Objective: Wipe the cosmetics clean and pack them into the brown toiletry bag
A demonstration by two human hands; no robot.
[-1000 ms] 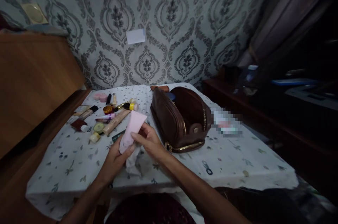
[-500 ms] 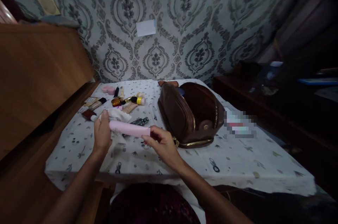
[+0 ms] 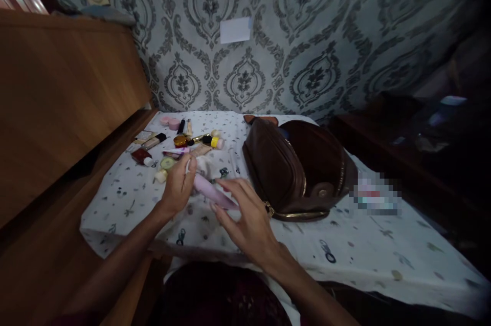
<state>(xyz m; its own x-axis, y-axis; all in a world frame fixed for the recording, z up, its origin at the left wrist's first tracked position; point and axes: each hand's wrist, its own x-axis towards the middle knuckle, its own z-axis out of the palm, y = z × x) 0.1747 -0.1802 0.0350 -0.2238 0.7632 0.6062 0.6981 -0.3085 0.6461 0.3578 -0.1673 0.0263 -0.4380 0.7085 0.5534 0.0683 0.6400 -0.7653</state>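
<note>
A pink squeeze tube [image 3: 210,192] slants between my two hands, slightly blurred. My left hand [image 3: 179,185] is closed around its far end, together with a crumpled white wipe [image 3: 202,165] that partly shows behind the fingers. My right hand [image 3: 249,213] is curved loosely about the tube's near, flat end, thumb below and fingers above. Beyond my left hand lie a round greenish jar [image 3: 167,163] and a dark red bottle [image 3: 141,156] with a white cap. An open brown leather bag [image 3: 270,162] stands right of the hands, its zip undone.
Several cosmetics lie at the back left of the patterned tablecloth [image 3: 118,198], among them an amber jar [image 3: 180,141], a yellow-banded brush [image 3: 215,142] and pink round cases [image 3: 169,122]. A wooden cabinet [image 3: 69,85] borders the left. A blurred-out item [image 3: 376,194] lies right of the bag.
The view has shifted, so the table things appear further right. The tube has turned and now slants down to the right. My right hand's fingers have spread wider around it.
</note>
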